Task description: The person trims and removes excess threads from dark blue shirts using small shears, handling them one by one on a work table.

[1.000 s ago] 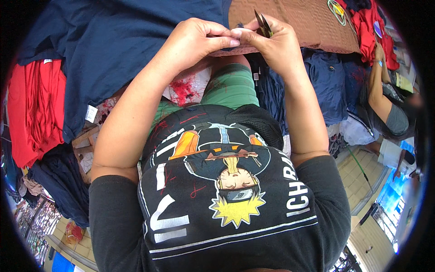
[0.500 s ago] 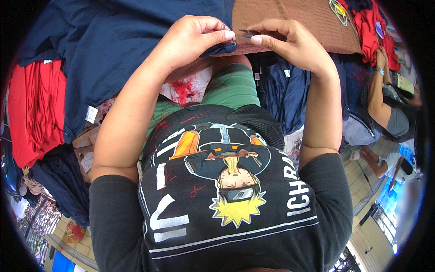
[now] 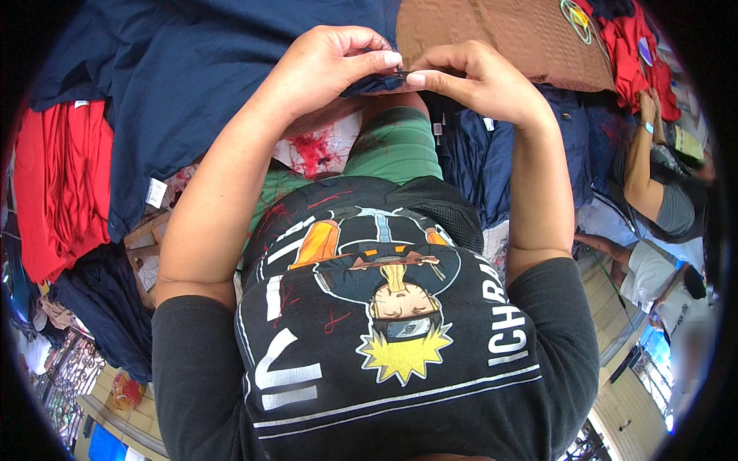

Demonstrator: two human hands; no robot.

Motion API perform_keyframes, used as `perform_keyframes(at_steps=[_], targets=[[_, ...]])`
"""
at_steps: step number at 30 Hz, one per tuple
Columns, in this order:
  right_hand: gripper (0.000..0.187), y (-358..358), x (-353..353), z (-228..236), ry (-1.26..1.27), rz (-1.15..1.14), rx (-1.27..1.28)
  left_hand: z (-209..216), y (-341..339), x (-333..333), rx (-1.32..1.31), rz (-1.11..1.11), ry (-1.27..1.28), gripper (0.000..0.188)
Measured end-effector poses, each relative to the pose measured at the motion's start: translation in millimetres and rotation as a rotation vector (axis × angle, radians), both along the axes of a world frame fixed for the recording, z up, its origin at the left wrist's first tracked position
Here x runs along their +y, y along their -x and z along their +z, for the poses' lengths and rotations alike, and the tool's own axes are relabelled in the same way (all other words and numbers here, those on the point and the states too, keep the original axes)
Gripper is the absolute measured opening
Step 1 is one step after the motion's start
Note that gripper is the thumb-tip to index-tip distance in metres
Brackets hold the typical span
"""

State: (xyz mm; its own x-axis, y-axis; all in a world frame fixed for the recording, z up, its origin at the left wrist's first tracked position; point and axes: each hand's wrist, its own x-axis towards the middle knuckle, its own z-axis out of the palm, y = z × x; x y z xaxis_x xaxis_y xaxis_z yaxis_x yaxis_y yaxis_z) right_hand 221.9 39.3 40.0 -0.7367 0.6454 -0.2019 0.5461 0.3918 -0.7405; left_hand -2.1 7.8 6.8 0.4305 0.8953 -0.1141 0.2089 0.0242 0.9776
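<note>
A navy blue garment [image 3: 200,69] is spread out in front of me, its near right part reaching my fingers. My left hand [image 3: 323,65] is closed, thumb and fingers pinching the garment's edge. Close beside it, my right hand [image 3: 488,84] is closed around small dark thread snips [image 3: 403,74]. Only the narrow tips of the snips show, at the cloth edge by my left thumb; the fingers cover the rest. I cannot make out whether the tips touch a thread.
Under the garment lies a brown quilted cover [image 3: 500,42] with a pale green cord loop [image 3: 575,17] on it. Red cloth [image 3: 61,184] hangs at left, navy garments [image 3: 480,157] below the cover. At right, a co-worker's arm [image 3: 642,161] reaches to a red garment [image 3: 626,54].
My right hand has moved left, bringing the snips from a gap away up to the cloth edge by my left hand. At right, a person in white has come further into view.
</note>
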Motion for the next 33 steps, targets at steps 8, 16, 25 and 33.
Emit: perform_keyframes(at_steps=[8,16,25,33], targets=[[0.039,0.0,0.6,2.3,0.018,0.028,-0.079,-6.1,-1.3,-1.3,-0.087,0.010,0.015,0.029],[0.037,-0.4,-0.2,-7.4,0.001,0.015,0.014,-5.0,0.4,-0.5,-0.072,0.010,0.000,0.029],[0.034,-6.2,3.1,-13.9,0.030,0.033,0.044,-7.5,0.3,0.7,-0.140,0.019,0.046,0.025],[0.035,3.4,2.0,-9.1,0.059,0.043,-0.003,-7.7,0.5,0.6,-0.123,0.016,0.038,0.026]])
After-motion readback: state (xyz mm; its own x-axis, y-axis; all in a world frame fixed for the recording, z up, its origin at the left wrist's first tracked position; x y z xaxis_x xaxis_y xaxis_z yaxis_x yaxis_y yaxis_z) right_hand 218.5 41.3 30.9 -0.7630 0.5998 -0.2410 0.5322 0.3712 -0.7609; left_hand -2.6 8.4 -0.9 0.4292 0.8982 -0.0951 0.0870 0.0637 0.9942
